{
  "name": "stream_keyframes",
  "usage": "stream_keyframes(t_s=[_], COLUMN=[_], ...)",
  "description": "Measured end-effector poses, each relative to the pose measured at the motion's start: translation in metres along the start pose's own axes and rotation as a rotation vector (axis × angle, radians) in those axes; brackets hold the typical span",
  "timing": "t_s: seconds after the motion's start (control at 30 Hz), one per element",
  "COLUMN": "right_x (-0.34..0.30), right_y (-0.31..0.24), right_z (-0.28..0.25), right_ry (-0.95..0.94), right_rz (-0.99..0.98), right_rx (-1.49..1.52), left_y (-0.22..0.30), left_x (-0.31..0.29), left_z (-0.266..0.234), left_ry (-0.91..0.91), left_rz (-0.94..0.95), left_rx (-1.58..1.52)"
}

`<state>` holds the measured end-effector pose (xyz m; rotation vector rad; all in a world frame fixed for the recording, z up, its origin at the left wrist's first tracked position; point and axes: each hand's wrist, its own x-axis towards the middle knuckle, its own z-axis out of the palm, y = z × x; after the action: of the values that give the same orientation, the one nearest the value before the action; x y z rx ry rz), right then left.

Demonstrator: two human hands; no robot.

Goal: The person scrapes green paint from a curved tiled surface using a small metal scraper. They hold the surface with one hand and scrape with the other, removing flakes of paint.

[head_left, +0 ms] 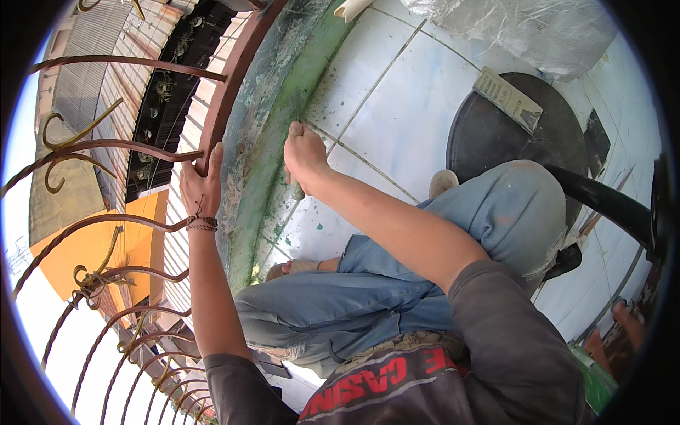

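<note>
My left hand (201, 185) is wrapped round the brown metal rail (228, 99) of a fence with twisted bars, its thumb pointing up along the rail. Beside it runs a low ledge (273, 134) with worn green and grey paint. Close to the ledge's inner face, my right hand (306, 152) is closed in a fist round a hand tool. Only the rounded, dull handle end (297, 190) pokes out below the fist; the tool's working end is hidden. Green paint flakes (319, 227) lie on the white tiles around this hand.
A black round disc (489, 142) on the right bears a flat grey, printed piece (508, 99). Clear plastic sheeting (524, 32) covers something at the top. Bent black tubing (602, 198) stands by my knee. Another person's feet (627, 326) show at the lower right. Beyond the fence are roofs.
</note>
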<state>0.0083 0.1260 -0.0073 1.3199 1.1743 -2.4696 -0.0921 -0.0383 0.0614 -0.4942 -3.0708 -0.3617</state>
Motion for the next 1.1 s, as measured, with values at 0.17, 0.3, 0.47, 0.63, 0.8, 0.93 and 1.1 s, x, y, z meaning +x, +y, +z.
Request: stream_keyframes(t_s=[0.17, 0.3, 0.47, 0.63, 0.8, 0.93, 1.1], right_x=[-0.002, 0.002, -0.003, 0.013, -0.003, 0.005, 0.033], right_y=[-0.014, 0.001, -0.024, 0.001, -0.018, -0.018, 0.02], right_z=[-0.004, 0.016, -0.011, 0.0, -0.007, -0.006, 0.008], right_ry=[-0.072, 0.013, -0.137, -0.024, -0.114, -0.151, -0.1], right_rz=[-0.025, -0.177, -0.087, -0.399, -0.192, 0.071, -0.23], right_rx=[-0.011, -0.182, -0.114, -0.171, -0.143, 0.094, -0.068], left_y=[-0.011, -0.005, -0.02, -0.006, -0.01, -0.012, -0.004], left_x=[0.025, 0.036, 0.032, 0.035, 0.033, 0.027, 0.024], left_z=[0.002, 0.006, 0.007, 0.007, 0.003, -0.001, -0.002], left_ry=[-0.2, -0.233, -0.188, -0.167, -0.158, -0.175, -0.172], left_rz=[-0.025, 0.011, 0.005, 0.019, -0.001, -0.019, -0.035], left_rx=[-0.062, -0.173, -0.183, -0.138, -0.061, -0.066, -0.029])
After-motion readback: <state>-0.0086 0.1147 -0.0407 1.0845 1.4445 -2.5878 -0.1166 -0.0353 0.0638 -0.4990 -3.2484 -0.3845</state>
